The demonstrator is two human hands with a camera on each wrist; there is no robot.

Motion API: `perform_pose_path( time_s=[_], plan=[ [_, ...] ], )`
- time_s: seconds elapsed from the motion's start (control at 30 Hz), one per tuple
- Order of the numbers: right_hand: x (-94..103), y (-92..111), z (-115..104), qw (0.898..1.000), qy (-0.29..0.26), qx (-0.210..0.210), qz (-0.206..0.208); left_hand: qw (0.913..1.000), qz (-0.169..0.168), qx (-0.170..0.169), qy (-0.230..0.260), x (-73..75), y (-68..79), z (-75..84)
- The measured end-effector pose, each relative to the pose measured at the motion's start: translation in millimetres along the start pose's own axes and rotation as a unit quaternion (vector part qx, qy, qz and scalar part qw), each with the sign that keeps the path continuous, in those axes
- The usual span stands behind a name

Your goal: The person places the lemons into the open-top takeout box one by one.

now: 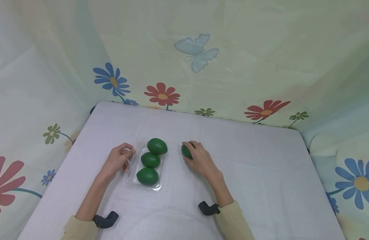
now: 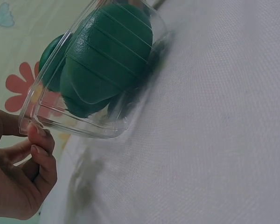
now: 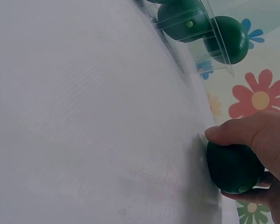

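Note:
A clear plastic tray (image 1: 157, 188) stands left of the table's middle and holds three green limes in a row: a far lime (image 1: 157, 146), a middle lime (image 1: 150, 160) and a near lime (image 1: 147, 176). The far one sits higher than the others, bulging past the rim in the right wrist view. With thumb and fingertips, my left hand (image 1: 116, 160) pinches the tray's left rim. To the right of the tray, my right hand (image 1: 202, 161) grips another lime (image 3: 233, 168) from above, thumb on one side and fingers on the other, close over the tablecloth. Part of this lime is hidden by the fingers.
A white cloth (image 1: 271, 173) covers the table, whose far edge meets a hanging curtain (image 1: 247, 60) printed with flowers and a butterfly. Dark curved devices, a left wrist mount (image 1: 106, 220) and a right wrist mount (image 1: 208, 208), stick out from the wrists.

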State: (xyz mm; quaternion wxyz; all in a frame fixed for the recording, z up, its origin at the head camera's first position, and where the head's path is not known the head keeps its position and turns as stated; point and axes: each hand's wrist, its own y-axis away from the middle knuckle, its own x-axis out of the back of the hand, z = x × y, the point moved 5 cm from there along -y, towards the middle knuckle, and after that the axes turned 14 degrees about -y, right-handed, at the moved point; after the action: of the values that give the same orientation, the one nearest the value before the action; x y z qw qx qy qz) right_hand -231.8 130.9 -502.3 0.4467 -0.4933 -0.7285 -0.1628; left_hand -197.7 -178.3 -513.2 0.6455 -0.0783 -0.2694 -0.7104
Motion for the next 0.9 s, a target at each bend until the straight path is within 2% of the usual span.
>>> perform_pose_path(
  time_s=[0.53,0.9],
  plan=[
    [6.9,23.6,-14.4,1.000,-0.009,0.010,-0.003,1.0000,-0.003,-0.002,0.001,-0.3,-0.2,-1.7],
    [18.9,42.9,-44.3,0.998,-0.005,0.065,0.010,1.0000,-0.002,0.004,0.003,0.6,0.0,-1.6]
  ],
)
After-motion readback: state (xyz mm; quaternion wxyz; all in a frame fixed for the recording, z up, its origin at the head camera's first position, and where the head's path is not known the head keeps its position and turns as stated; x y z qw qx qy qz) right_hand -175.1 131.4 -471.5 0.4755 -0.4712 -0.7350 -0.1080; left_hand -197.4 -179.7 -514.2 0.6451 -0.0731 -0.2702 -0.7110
